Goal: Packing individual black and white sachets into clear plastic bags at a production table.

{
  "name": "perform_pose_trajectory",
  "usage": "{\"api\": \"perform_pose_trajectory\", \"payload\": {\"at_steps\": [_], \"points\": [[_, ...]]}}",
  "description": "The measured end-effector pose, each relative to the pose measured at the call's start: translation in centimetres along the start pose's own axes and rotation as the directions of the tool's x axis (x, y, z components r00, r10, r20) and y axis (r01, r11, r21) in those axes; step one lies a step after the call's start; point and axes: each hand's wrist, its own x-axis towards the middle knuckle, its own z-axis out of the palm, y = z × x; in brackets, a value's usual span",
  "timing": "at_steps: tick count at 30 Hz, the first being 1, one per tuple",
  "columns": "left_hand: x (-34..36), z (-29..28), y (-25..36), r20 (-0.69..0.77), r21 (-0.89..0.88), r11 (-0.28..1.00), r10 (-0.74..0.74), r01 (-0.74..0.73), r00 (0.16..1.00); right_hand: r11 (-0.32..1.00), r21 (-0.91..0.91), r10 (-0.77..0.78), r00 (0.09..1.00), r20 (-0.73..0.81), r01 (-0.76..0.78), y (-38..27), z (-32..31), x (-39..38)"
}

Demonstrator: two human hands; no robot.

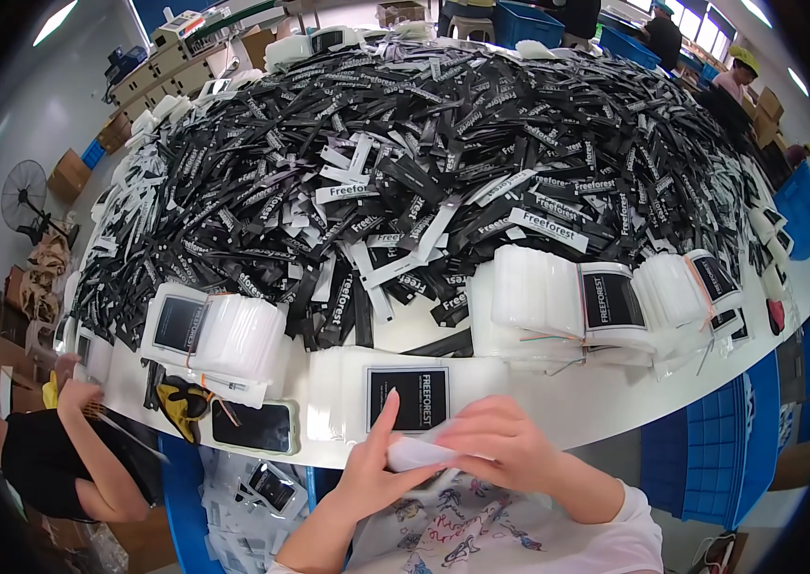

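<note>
My left hand and my right hand are closed on a small white translucent pouch at the table's front edge, my right fingers bent over its top. Just behind them lies a stack of clear plastic bags with a black printed label. Left of it are a phone in a pale case, a yellow and black tool, and a banded bundle of bags. More banded bag bundles lie at the right.
A large heap of black and white printed strips covers the table. A co-worker works at the left, others at the back right. Blue crates stand beside and below the table; a fan stands at the left.
</note>
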Motion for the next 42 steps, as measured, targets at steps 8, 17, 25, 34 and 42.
{"api": "perform_pose_trajectory", "payload": {"at_steps": [8,17,25,34,42], "points": [[-1.3,-0.2,-0.5,-0.024,-0.312,0.947,-0.084,0.072,0.996,0.94,0.228,0.257,0.966,0.017,-0.254,-0.5,1.7,-0.9],[-8.1,-8.4,-3.8,0.114,-0.002,0.998,-0.067,0.068,0.991,0.967,0.142,-0.251,0.869,0.427,0.21,1.2,4.3,5.6],[-14.0,-10.6,-6.3,-0.112,0.251,0.911,-0.308,0.327,0.945,0.674,-0.73,0.282,0.875,0.393,0.11,16.0,0.4,15.7],[-7.0,-6.1,-4.1,0.048,0.016,0.972,-0.236,0.236,0.971,0.712,-0.661,0.133,0.877,0.461,0.239,15.8,-1.3,17.7],[1.9,0.1,-2.1,0.036,0.566,0.755,0.379,-0.332,0.925,0.964,0.003,0.24,0.864,-0.443,-0.266,6.8,-6.0,12.2]]}}
